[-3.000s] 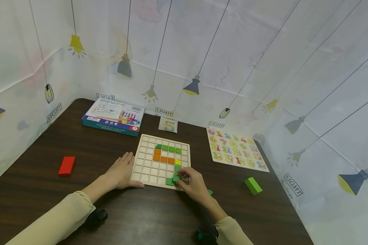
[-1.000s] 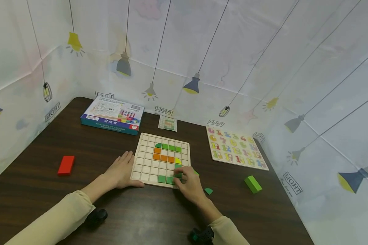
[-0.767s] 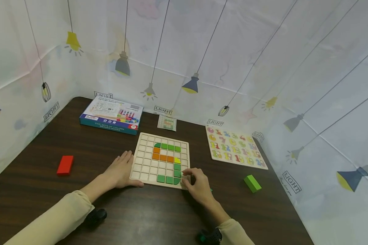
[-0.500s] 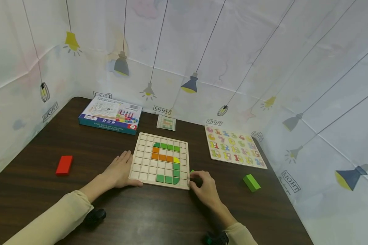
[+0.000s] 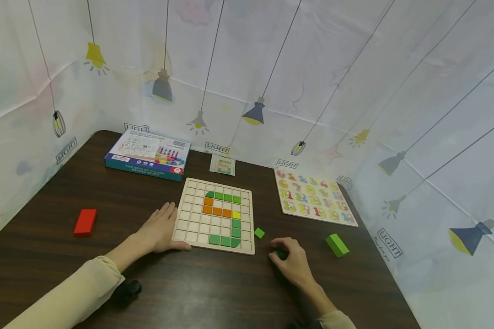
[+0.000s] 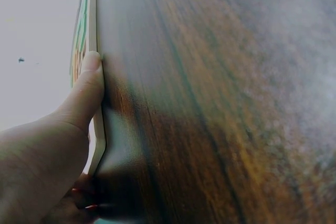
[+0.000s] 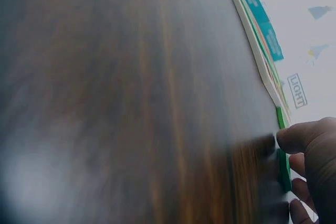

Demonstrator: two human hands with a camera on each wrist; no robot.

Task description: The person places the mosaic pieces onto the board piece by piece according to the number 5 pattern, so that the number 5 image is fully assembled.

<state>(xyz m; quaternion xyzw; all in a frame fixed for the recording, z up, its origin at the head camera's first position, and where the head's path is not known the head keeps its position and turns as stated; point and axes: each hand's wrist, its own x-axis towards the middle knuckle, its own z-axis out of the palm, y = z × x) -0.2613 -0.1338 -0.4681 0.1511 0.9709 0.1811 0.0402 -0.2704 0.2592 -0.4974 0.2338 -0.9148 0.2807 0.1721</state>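
A wooden grid board (image 5: pixel 192 219) lies on the table with green, orange and yellow tiles set in its squares. My left hand (image 5: pixel 161 230) rests flat at its left edge, the thumb along the near corner; the left wrist view shows that thumb (image 6: pixel 90 77) against the board's side. Right of the board, my right hand (image 5: pixel 292 261) is bent over a dark green rounded tile (image 5: pixel 281 253) on the table. In the right wrist view the dark green tile (image 7: pixel 284 170) sits between thumb and fingers, which are apart. A light green tile (image 5: pixel 259 233) lies between hand and board.
Farther right lie a light green block (image 5: pixel 337 245) and a number board (image 5: pixel 318 197). A small pattern card (image 5: pixel 222 165) and a boxed toy set (image 5: pixel 148 154) are at the back. A red block (image 5: pixel 85 222) lies on the left. Printed fabric walls border the table.
A dark green rounded tile now sits in the board's bottom row, released by my right hand. That hand has moved right, off the board, to another rounded tile. My left hand stays put.
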